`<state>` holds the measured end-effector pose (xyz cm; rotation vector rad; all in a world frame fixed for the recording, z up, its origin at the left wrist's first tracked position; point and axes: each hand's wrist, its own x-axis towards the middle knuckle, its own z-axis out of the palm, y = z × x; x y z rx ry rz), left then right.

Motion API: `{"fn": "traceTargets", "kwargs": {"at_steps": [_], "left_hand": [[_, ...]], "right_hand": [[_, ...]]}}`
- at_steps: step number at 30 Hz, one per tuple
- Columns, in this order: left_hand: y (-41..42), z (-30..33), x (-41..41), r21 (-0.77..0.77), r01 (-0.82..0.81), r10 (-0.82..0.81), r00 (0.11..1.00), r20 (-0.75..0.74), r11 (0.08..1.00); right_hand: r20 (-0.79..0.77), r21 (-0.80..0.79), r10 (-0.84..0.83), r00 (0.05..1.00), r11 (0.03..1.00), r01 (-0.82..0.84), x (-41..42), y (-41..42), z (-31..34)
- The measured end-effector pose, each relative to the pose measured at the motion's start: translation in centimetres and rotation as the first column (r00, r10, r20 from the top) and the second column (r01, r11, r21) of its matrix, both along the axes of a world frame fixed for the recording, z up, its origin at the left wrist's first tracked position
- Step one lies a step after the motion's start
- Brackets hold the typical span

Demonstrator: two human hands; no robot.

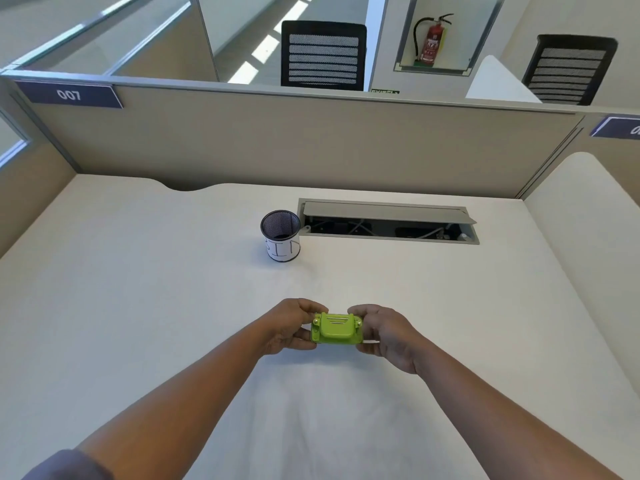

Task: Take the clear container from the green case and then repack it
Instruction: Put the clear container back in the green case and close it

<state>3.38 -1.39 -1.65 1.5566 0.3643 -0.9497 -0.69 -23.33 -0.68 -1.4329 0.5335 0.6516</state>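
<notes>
A small lime-green case (336, 329) with a latch flap on its front is held just above the white desk (138, 306), near the middle. My left hand (292, 325) grips its left end, thumb below and fingers on top. My right hand (382, 332) grips its right end the same way. The case looks closed. No clear container is visible; whatever is inside the case is hidden.
A black mesh pen cup (281, 237) with a white paper label stands behind the case. To its right an open cable hatch (388, 221) is sunk into the desk. A beige partition (277, 140) closes off the back, with office chairs beyond.
</notes>
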Motion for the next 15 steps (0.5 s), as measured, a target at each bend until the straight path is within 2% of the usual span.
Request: {"fn": "traceTargets", "kwargs": {"at_steps": [2,4,8,12,15], "left_hand": [[-0.3,-0.3,-0.2,-0.014,0.005,-0.005,1.000,-0.004,1.000],[-0.6,-0.6,-0.5,0.015,0.080,-0.081,0.994,0.069,0.997],[-1.0,-1.6,-1.5,0.253,0.277,-0.348,0.887,0.302,0.927],[-1.8,-2.3,-1.9,0.440,0.277,-0.481,0.743,0.466,0.854],[-1.9,-3.3,-1.5,0.529,0.265,-0.550,0.663,0.507,0.806]], "right_hand": [[0.065,-0.106,0.141,0.988,0.985,-0.134,-0.6,-0.6,-0.7],[0.105,-0.281,0.275,0.956,0.930,-0.237,-1.3,-0.6,-1.1],[0.239,-0.587,0.443,0.864,0.775,-0.235,-1.5,-0.3,-1.8],[0.235,-0.718,0.583,0.777,0.644,-0.266,-1.0,-0.4,-3.0],[0.203,-0.770,0.627,0.752,0.576,-0.272,-0.7,-0.5,-3.7]]}}
